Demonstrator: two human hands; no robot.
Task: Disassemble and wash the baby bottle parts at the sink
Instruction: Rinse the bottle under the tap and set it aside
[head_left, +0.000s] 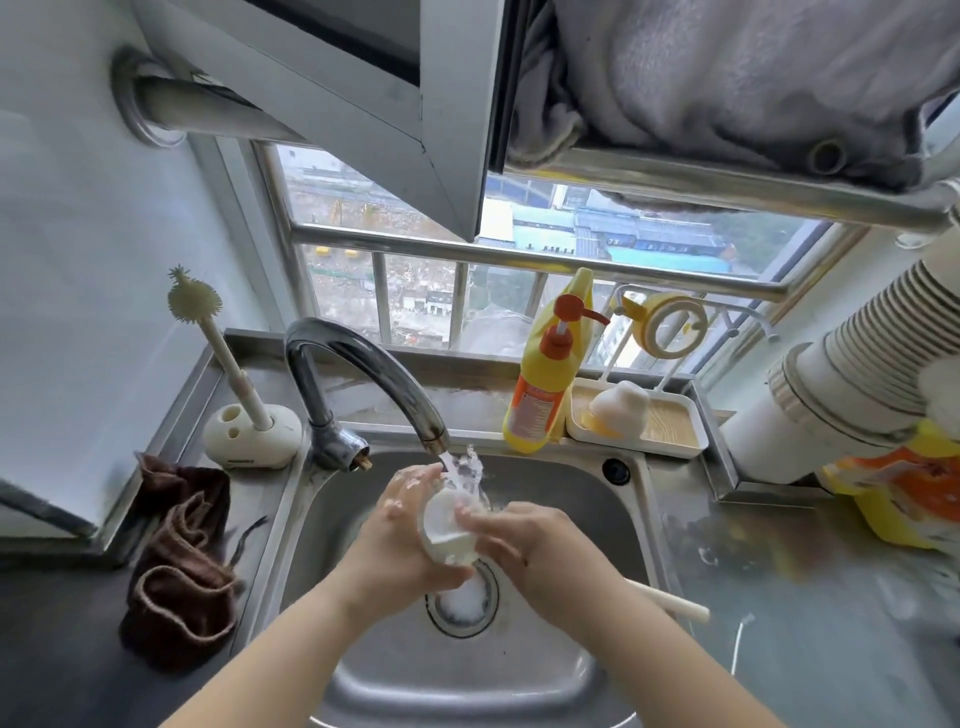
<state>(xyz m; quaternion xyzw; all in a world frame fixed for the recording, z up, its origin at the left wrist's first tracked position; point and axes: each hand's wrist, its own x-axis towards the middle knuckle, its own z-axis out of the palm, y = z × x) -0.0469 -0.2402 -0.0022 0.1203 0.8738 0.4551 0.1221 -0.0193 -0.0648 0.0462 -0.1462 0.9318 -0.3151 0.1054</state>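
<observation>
— Well, both hands are in the sink (613, 499) now. The left hand (400, 525) is curled round a white bottle part (449, 530), cupping it from behind, and the right hand (524, 540) has its fingers closed on the part's front edge, as if rubbing it. Whether it's the collar or a cap I can't tell from here.

— Under the water?

— Yes, right beneath the faucet (363, 374), with the stream splashing on the top of the part, directly above the drain (462, 597), which is full of foam. I'd say the bottle is already apart and this is mid-wash, rinsing one piece.

— And what's left?

— Hard to judge. One more pale piece (623, 408) sits in the drying tray (675, 441) behind the sink, next to the yellow detergent bottle (540, 384); washed or waiting, I can't say. I don't see the bottle body anywhere.

— Count things for me.

— One part in hand, one in the tray. One detergent bottle. One brush (218, 343) standing upright in its holder (249, 436) at the left, unused at the moment, and one pale handle (670, 605) poking out from under the right wrist, likely a second brush. One brown cloth (176, 561) heaped on the left counter. One stack of paper cups (852, 353) at the right.
</observation>
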